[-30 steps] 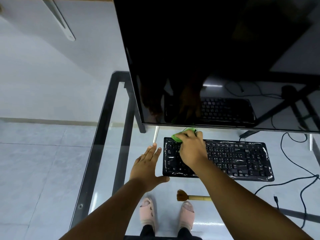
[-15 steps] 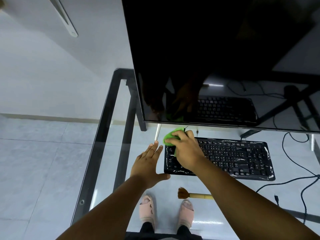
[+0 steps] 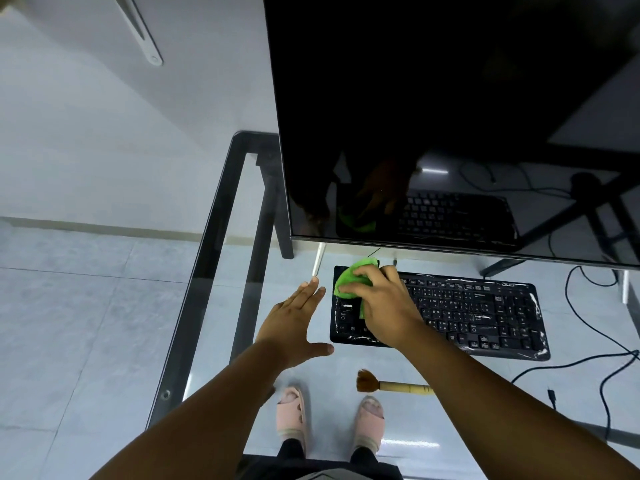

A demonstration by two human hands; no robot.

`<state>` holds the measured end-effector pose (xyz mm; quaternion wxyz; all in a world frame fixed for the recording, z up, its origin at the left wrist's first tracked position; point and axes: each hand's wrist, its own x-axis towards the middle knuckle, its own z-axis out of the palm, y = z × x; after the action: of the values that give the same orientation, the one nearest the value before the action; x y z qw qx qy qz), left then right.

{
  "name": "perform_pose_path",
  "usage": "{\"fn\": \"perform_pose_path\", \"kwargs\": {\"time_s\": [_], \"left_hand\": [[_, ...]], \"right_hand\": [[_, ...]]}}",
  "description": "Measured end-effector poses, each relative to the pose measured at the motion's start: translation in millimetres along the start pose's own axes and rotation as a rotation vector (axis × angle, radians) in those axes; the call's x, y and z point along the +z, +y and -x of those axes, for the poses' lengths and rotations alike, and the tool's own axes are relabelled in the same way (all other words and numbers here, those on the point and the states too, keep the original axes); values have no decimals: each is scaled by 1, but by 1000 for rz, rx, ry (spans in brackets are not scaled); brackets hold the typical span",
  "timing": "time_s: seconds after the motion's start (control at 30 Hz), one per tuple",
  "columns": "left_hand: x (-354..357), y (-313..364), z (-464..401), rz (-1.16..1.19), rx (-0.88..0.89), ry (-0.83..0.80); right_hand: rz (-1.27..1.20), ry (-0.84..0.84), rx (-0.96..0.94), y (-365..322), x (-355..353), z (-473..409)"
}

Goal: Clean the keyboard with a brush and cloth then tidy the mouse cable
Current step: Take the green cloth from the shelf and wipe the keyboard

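Observation:
A black keyboard (image 3: pixel 478 315) wrapped in clear film lies on the glass desk below the monitor. My right hand (image 3: pixel 381 303) grips a green cloth (image 3: pixel 351 277) and presses it on the keyboard's far left corner. Just left of the keyboard, my left hand (image 3: pixel 294 320) lies flat with fingers straight and thumb spread, holding nothing. A brush (image 3: pixel 391 384) with brown bristles and a bamboo handle lies on the glass near me, partly hidden under my right forearm. Black cables (image 3: pixel 588 362) run at the right; the mouse is not in view.
A large dark monitor (image 3: pixel 450 116) hangs over the far side of the keyboard, close above the cloth. The glass desk's dark left edge (image 3: pixel 207 258) runs diagonally. Through the glass I see my feet in pink slippers (image 3: pixel 291 417) on the tiled floor.
My right hand has slid the green cloth leftward along the keyboard's top row to its left corner. My left hand has stayed flat beside the keyboard.

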<state>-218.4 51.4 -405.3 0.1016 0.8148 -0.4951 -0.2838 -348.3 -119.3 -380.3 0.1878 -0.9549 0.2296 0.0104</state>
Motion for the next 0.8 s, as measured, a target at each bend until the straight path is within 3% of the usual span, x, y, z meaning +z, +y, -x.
{"fn": "perform_pose_path", "kwargs": {"time_s": [0.13,0.67,0.8], "left_hand": [[-5,-3,2,10,25,-17],[-11,-5,4,11,42,-59],[-12,-5,6,32,48,-76]], "right_hand": [[-5,-4,75,-15,0,-6],[54,-135,-149,-12,4,50],[23,-90,-104,-16,2,44]]}}
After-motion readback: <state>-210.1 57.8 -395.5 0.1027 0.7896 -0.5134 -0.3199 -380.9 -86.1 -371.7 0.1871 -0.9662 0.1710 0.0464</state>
